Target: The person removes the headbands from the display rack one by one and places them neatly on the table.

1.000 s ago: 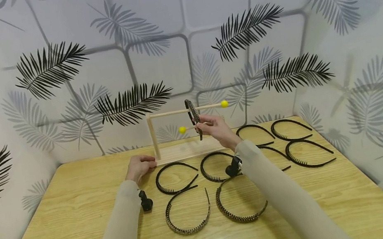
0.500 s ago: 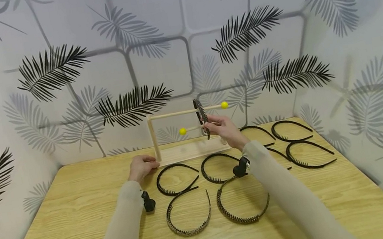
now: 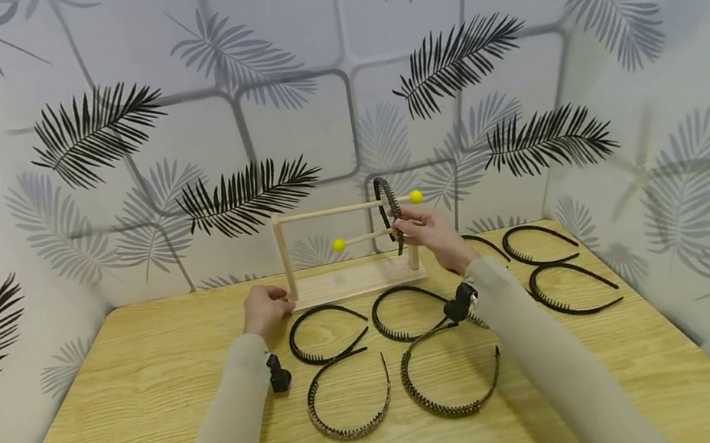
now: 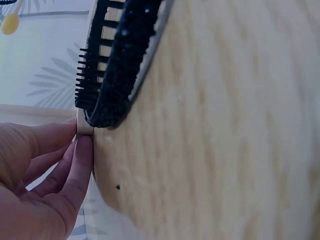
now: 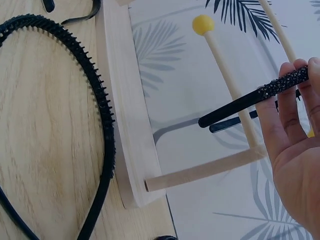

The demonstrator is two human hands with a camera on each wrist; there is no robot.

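A wooden rack [image 3: 350, 279] with two rods, each tipped with a yellow ball [image 3: 416, 197], stands at the back of the table. My left hand [image 3: 264, 309] pinches the left end of its base between thumb and fingers, as the left wrist view shows. Close to the upper rod's ball, my right hand [image 3: 434, 234] holds a black headband [image 5: 240, 104] with a glittery, beaded section. That headband stands upright across the rods. In the right wrist view, the lower rod [image 5: 222, 70] passes between its two arms. Part of the headband is hidden behind the fingers.
Several dark toothed headbands lie on the wooden table [image 3: 148, 409] in front of the rack and to its right. The nearest are a speckled one [image 3: 353, 431] and a brown one [image 3: 451, 409]. A leaf-patterned wall [image 3: 312, 127] rises close behind the rack.
My right hand has carried the headband to the right along the rods, from near the middle toward the upper rod's ball. My left hand has stayed at the base's left end.
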